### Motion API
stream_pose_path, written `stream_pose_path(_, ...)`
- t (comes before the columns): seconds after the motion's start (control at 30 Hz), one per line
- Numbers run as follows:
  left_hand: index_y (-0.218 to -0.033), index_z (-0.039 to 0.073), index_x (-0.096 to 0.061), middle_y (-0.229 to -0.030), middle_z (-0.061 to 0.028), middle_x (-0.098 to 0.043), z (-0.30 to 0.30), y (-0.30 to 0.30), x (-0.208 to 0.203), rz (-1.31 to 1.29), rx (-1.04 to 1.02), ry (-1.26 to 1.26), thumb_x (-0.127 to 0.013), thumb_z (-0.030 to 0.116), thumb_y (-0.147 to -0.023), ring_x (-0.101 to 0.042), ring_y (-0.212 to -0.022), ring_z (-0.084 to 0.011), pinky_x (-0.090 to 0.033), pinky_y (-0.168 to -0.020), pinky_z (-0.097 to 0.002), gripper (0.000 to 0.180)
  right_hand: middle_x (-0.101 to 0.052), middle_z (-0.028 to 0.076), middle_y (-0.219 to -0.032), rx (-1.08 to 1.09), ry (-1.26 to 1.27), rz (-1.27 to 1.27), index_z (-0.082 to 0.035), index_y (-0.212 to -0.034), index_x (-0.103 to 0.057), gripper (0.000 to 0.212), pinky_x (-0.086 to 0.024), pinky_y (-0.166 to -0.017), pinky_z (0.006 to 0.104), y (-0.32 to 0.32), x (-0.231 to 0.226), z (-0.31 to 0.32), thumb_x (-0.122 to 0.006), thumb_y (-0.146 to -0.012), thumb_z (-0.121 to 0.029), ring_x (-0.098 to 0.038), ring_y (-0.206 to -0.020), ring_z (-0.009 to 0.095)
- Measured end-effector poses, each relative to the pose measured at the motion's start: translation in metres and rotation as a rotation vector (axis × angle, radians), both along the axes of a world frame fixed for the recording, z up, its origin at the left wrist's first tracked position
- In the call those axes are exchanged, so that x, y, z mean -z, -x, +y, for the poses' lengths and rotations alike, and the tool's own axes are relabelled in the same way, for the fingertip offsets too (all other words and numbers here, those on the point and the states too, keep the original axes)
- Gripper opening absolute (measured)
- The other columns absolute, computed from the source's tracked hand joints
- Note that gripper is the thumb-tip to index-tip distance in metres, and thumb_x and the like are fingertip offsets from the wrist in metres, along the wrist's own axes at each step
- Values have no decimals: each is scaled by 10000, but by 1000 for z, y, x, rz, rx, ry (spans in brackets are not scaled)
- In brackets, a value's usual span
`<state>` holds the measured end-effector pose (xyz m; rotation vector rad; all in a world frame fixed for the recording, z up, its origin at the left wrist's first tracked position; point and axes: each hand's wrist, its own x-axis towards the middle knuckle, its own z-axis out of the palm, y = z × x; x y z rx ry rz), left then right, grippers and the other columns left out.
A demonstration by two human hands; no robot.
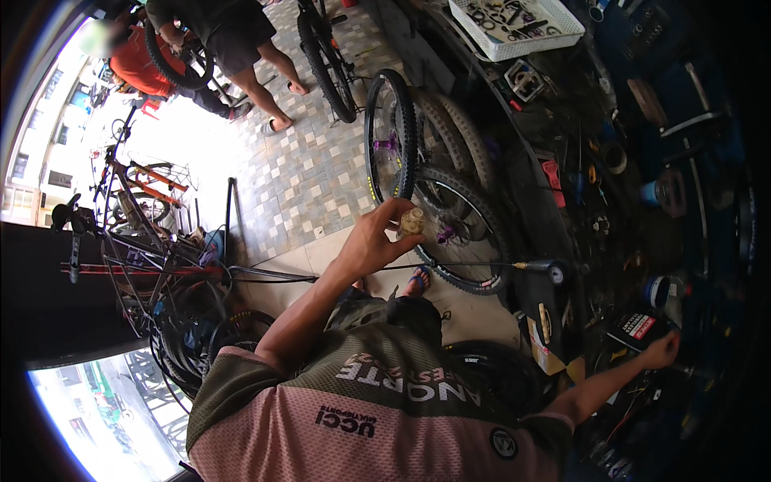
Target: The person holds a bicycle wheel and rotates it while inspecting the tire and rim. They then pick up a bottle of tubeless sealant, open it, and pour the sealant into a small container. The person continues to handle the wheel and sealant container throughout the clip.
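Raised in front of my chest, my left hand (376,241) pinches a small, yellowish, translucent bottle (412,223) between thumb and fingers. Its contents cannot be made out. Out to the right, my right hand (662,350) is over the cluttered workbench, with its fingers curled. Whatever it may hold is too dark and small to see. A black box with a red and white label (636,328) lies right beside that hand. Below the bottle, a thin black hose (474,265) runs across to a round gauge (556,274).
Bicycle wheels (391,136) lean against the bench ahead of me. A white basket of small parts (522,30) stands at its far end. Bike frames (140,241) crowd the left. Another person in dark shorts (237,44) and one in orange (143,64) are farther off.
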<state>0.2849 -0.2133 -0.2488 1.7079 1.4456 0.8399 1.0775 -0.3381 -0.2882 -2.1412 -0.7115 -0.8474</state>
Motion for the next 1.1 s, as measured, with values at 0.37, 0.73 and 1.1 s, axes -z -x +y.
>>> stream_pose_path(0.37, -1353, 13, -642, -1244, -153, -750, -13, 25, 12, -46, 20, 23, -914, 214, -871, -763, -1117, -315, -631, -946, -403, 589, -791, 173, -1183, -140, -105, -1, 10, -1179, -803, 729, -554, -1009, 451, -44, -17, -38, -838, -869, -649, -741, -1091, 333)
stream_pose_path(0.73, -1321, 48, -618, -1163, -186, -747, -50, 40, 20, -54, -35, 86, -881, 253, -892, -747, -1087, -387, -604, -918, -469, 543, -790, 156, -1185, 32, -90, 102, -62, -1120, -841, 523, -550, -1006, 471, -4, -3, -5, -759, -972, -557, -727, -1150, 339)
stream_pose_path(1.1, -1322, 44, -618, -1192, -173, -736, -64, 27, 23, -92, 22, 117, -862, 230, -898, -744, -1115, -371, -600, -945, -457, 523, -788, 185, -1200, -85, -162, -257, 15, -1180, -794, 449, -591, -968, 412, 110, -71, 53, -788, -1001, -397, -718, -1186, 320)
